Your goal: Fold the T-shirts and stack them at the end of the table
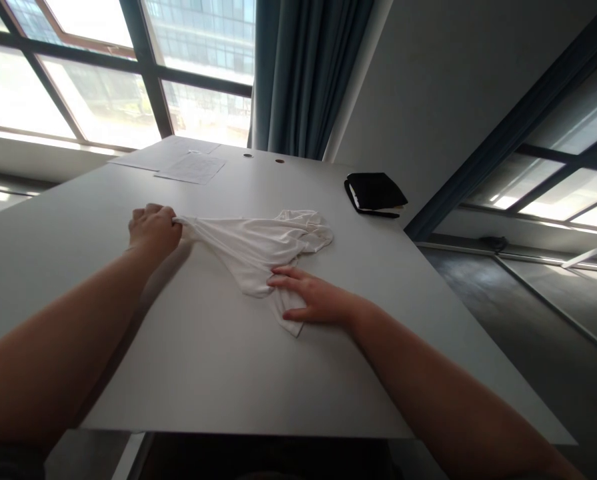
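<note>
A white piece of clothing, seemingly a shirt [251,243], lies crumpled across the middle of the white table [218,373]. Its left end is gathered to a point in my left hand [154,228], whose fingers are closed around the cloth and hold it slightly off the tabletop. Folds run from there to a bunched heap at the right. My right hand [311,293] rests with fingers spread on the near right part, beside a sleeve-like flap [291,325] that points toward me.
Paper sheets [193,165] lie at the table's far left. A black notebook or case [377,193] sits near the right edge. Two small round discs or holes [279,161] show at the back. Beyond are a blue curtain [308,80] and windows [203,113].
</note>
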Demonstrator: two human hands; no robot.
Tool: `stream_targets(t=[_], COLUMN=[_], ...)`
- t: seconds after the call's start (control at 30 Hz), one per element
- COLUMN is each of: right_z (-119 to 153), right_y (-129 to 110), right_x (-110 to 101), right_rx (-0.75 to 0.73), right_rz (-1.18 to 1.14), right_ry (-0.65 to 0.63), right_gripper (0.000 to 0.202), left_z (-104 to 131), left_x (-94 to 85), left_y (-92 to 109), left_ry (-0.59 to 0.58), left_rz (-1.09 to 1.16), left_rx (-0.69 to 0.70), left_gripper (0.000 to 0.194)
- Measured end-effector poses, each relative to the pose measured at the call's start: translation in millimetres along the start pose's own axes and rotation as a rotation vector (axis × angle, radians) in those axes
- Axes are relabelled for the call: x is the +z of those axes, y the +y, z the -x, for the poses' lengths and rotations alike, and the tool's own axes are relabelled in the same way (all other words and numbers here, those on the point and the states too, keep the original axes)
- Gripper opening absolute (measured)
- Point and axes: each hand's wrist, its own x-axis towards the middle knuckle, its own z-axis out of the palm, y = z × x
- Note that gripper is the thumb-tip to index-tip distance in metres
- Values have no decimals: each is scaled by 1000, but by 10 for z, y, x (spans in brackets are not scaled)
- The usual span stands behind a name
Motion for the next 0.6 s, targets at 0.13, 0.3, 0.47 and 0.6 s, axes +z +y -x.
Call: stream_targets(t=[0.13, 0.3, 0.47, 0.6], right_z=[3, 8, -32, -28], right_y=[25, 3, -91, -211], right_x=[26, 16, 90, 132], right_rx=[-41, -88, 116, 153], right_rz=[120, 246, 355, 381], right_ry=[13, 85, 153, 75], right_gripper=[53, 15, 31, 32], left_z=[-35, 105, 512, 649], left_x=[-17, -82, -23, 184], left_y=[-173, 75, 711, 892], left_ry=[-58, -69, -158, -258], left_rz=[-49, -22, 76, -27], left_rx=[-102, 23, 437, 495], left_gripper=[39, 43, 37, 52])
